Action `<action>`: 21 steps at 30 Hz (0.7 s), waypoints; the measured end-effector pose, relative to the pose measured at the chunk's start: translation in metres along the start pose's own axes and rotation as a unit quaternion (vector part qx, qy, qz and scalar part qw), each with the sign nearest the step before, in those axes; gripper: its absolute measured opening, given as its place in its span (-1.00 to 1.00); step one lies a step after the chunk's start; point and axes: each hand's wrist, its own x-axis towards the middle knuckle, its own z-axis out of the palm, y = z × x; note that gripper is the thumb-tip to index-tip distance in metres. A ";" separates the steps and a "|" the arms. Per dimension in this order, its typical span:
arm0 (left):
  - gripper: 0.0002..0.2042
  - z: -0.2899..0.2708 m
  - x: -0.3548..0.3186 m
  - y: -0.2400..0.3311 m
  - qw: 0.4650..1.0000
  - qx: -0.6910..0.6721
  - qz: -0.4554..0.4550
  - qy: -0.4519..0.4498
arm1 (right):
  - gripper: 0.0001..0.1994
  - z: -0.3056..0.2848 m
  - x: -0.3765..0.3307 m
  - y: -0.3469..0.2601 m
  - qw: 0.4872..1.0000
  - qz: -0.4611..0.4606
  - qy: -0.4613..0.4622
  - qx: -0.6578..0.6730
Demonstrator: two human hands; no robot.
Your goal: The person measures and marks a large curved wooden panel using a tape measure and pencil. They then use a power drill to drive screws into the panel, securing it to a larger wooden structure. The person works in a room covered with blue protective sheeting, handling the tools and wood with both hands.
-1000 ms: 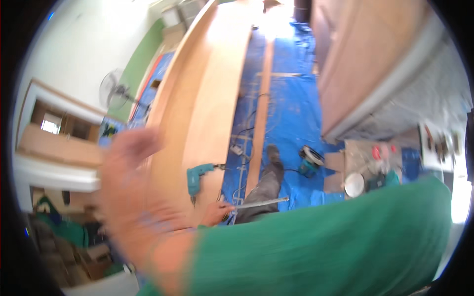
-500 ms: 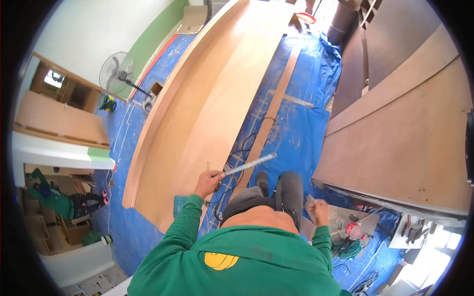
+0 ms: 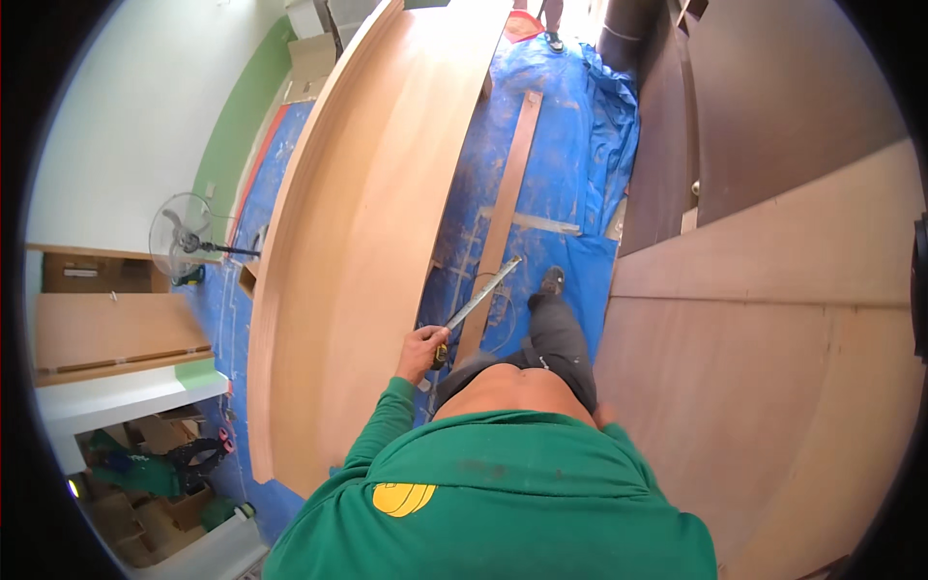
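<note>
My left hand (image 3: 420,354) is closed around a silver metal ruler (image 3: 483,295), which slants up and away to the right. A black-and-yellow piece (image 3: 441,356) shows under the same fingers; it looks like a tape measure, though the hand covers most of it. Left of that hand runs a long, pale wooden panel (image 3: 377,193) with a raised lip along its far-left side. My right hand (image 3: 606,416) hangs beside my right hip, blurred and mostly hidden, so its fingers cannot be made out.
Blue sheeting (image 3: 541,184) covers the floor, with a narrow wooden strip (image 3: 507,184) and a cable on it. Large wooden panels (image 3: 735,387) stand close on the right. A fan (image 3: 179,237) stands at left. A person in green (image 3: 145,469) is at lower left; another person's leg (image 3: 553,24) shows far ahead.
I have stepped forward, one foot now out ahead on the sheeting. The ruler has moved along with my left hand and points more steeply away. My right hand has dropped back to my hip.
</note>
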 end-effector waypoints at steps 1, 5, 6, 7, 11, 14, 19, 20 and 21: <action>-0.72 0.013 0.011 0.022 1.000 0.012 -0.003 -0.006 | -0.70 -0.042 0.032 -0.007 0.998 -0.038 0.034 0.036; -0.71 0.033 0.044 0.111 0.997 0.072 0.012 0.006 | -0.69 -0.274 0.152 -0.088 0.930 -0.013 0.042 0.365; -0.71 0.036 0.049 0.131 0.997 0.079 0.017 0.018 | -0.71 -0.334 0.168 -0.114 0.938 -0.070 0.107 0.322; -0.71 0.036 0.057 0.146 0.996 0.077 0.016 0.029 | -0.70 -0.391 0.178 -0.140 0.925 -0.129 0.120 0.336; -0.70 0.042 0.095 0.170 0.997 0.043 -0.003 0.068 | -0.64 -0.556 0.171 -0.250 0.920 -0.248 0.119 0.281; -0.70 0.047 0.148 0.187 0.994 0.063 0.001 0.090 | -0.61 -0.623 0.162 -0.337 0.908 -0.341 0.119 0.214; -0.71 0.049 0.245 0.253 0.992 0.113 -0.033 0.053 | -0.67 -0.654 0.215 -0.407 0.901 -0.370 0.051 0.222; -0.71 0.049 0.265 0.269 0.991 0.121 -0.048 0.043 | -0.67 -0.653 0.231 -0.411 0.898 -0.373 0.045 0.228; -0.70 0.047 0.290 0.285 0.989 0.141 -0.035 0.037 | -0.69 -0.658 0.246 -0.418 0.896 -0.371 0.035 0.240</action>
